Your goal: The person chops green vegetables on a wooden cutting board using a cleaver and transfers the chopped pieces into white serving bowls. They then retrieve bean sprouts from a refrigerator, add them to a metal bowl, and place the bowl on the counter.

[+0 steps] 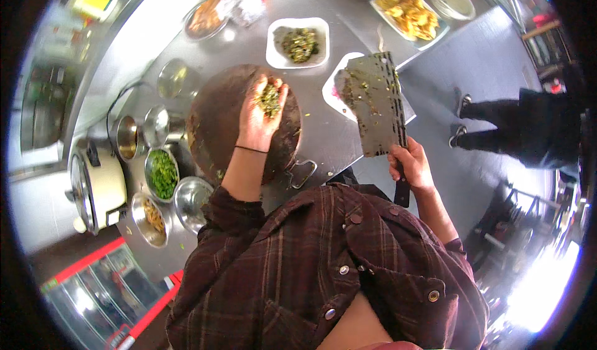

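Observation:
Cupped palm up, my left hand (262, 116) holds a small heap of chopped green vegetable (269, 101) above a round, dark chopping block (217, 112). My right hand (413, 165) grips the dark handle of a broad cleaver (373, 105), whose blade has green bits stuck to it. The blade hangs over a white tray (332, 88) and hides much of it. Beyond the block stands a white square dish (274, 60) with a mound of chopped green mixture (301, 45) in it.
Left of the block are metal bowls, one with chopped greens (162, 175), another with brownish strips (154, 217), and a cream rice cooker (105, 186). Yellow fried food (408, 11) fills a tray at the back right. A person in dark trousers (494, 121) stands at the right.

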